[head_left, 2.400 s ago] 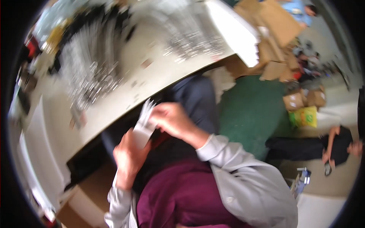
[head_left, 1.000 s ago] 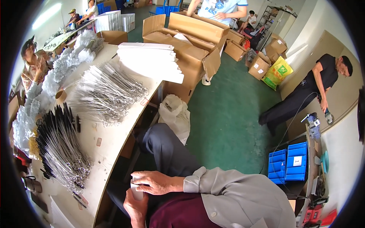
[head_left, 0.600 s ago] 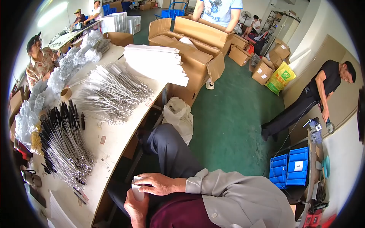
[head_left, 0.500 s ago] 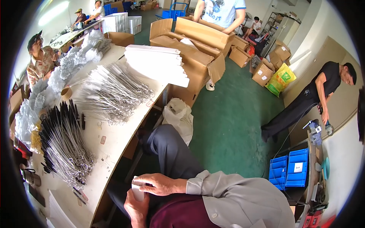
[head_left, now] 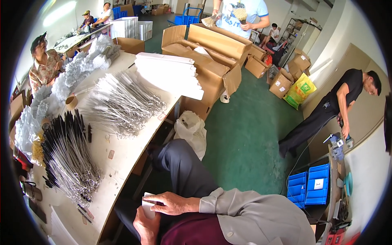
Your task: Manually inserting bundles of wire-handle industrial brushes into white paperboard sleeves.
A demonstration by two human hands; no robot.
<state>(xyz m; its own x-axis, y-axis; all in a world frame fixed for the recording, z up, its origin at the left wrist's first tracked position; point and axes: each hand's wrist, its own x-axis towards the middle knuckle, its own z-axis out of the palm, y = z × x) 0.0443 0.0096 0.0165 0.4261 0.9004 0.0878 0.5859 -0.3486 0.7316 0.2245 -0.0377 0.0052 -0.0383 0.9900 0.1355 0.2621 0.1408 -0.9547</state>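
Near my lap, my left hand [head_left: 147, 223] is closed round the lower end of a small flat white piece [head_left: 148, 202]; its exact kind does not show. My right hand [head_left: 174, 203] comes in from the right in a grey sleeve, its fingers laid across the upper part of the same piece. Left of my hands is the worktable [head_left: 118, 157]. On it lie a bundle of black-bristled wire brushes [head_left: 73, 157] with looped metal handles and a second bundle of pale-bristled wire brushes [head_left: 124, 104].
White strips [head_left: 167, 73] are stacked at the table's far end, beside a large open carton [head_left: 204, 61]. A white plastic bag [head_left: 191, 130] stands by the table edge. Blue bins [head_left: 317, 183] sit at the right, near a person in black [head_left: 347, 94] holding a power tool.
My right fingers have shifted slightly on the white piece. A person behind the carton now holds up two brushes. The person in black has lowered the tool toward the vise.
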